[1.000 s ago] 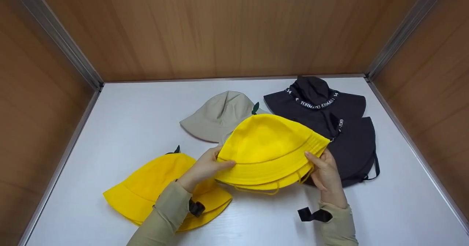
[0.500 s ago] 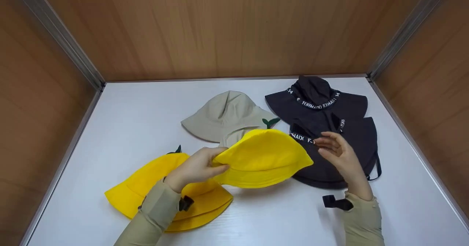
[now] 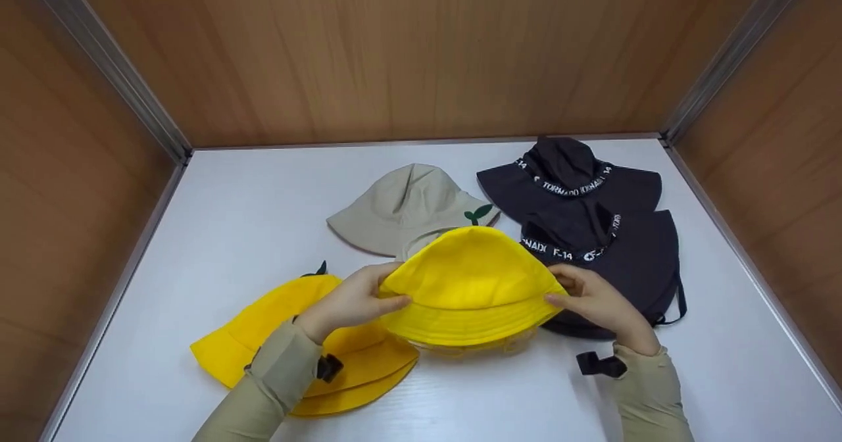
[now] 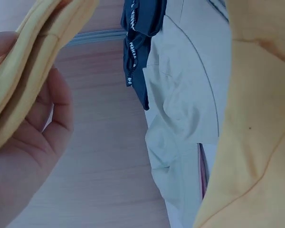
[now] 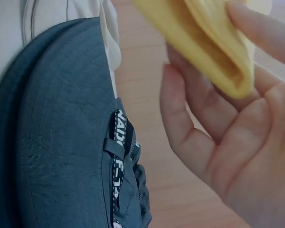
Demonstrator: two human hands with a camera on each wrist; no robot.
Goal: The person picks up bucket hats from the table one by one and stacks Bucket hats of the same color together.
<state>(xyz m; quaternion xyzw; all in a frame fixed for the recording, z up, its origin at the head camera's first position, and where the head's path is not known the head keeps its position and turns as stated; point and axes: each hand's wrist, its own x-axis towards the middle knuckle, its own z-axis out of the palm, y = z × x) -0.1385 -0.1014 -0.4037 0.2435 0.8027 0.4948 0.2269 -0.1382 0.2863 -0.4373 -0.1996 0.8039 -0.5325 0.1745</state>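
A bright yellow bucket hat [image 3: 470, 274] with a green sprout on top is held above the table, its brim folded together. My left hand [image 3: 358, 297] pinches the brim's left end, thumb in front and fingers behind. At the right end, my right hand [image 3: 595, 300] grips the brim in the same way. The right wrist view shows the folded yellow edge [image 5: 213, 52] between thumb and fingers. Below my left forearm lies another yellow bucket hat [image 3: 263, 330], partly covered by that arm.
Beige bucket hats [image 3: 421, 198] lie behind the held hat, partly hidden by it. Dark hats [image 3: 631, 271] with white lettering on their bands overlap at the right. Wooden panels [image 3: 421, 54] enclose the white table [image 3: 230, 212] at the back and sides.
My right hand let go of the hat and moved right, then came back and took the brim's right end again. The hat has dropped slightly, and its sprout now shows fully.
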